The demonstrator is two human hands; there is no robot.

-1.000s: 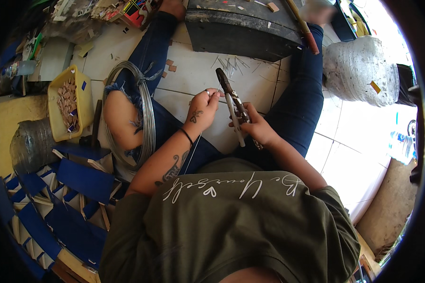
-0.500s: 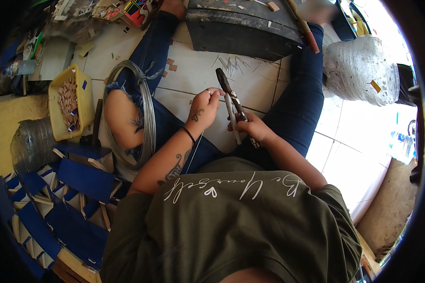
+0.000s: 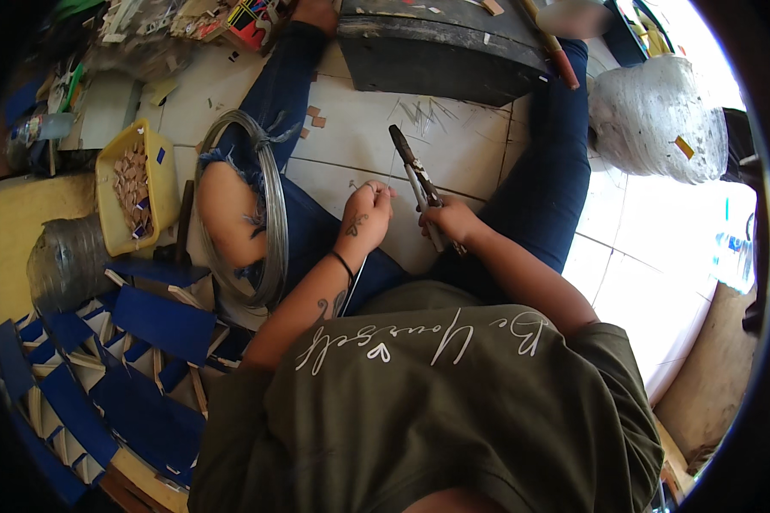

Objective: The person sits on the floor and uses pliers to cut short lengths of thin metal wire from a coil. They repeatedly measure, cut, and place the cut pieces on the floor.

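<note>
My left hand point(image 3: 369, 209) is closed in a pinch on a thin metal wire point(image 3: 358, 278), which trails back past my wrist toward my lap. My right hand point(image 3: 453, 221) grips the handles of dark, worn pliers point(image 3: 408, 154) with pale patches, their head pointing away from me. A small gap separates the pliers from my left fingers. Around my left knee hangs a coil of grey wire point(image 3: 274, 209). Several short, straight wire pieces point(image 3: 423, 116) lie scattered on the floor tiles beyond the pliers.
A dark box point(image 3: 441, 68) stands between my feet, a stick point(image 3: 558, 56) leaning by it. On the left are a yellow tub point(image 3: 169, 201) of small brown pieces and stacked blue panels point(image 3: 167, 325). A plastic-wrapped bundle point(image 3: 654, 120) sits at the right.
My left hand has drawn back toward me, away from the pliers' jaws. The right hand with the pliers has shifted only slightly, its handles now closer together.
</note>
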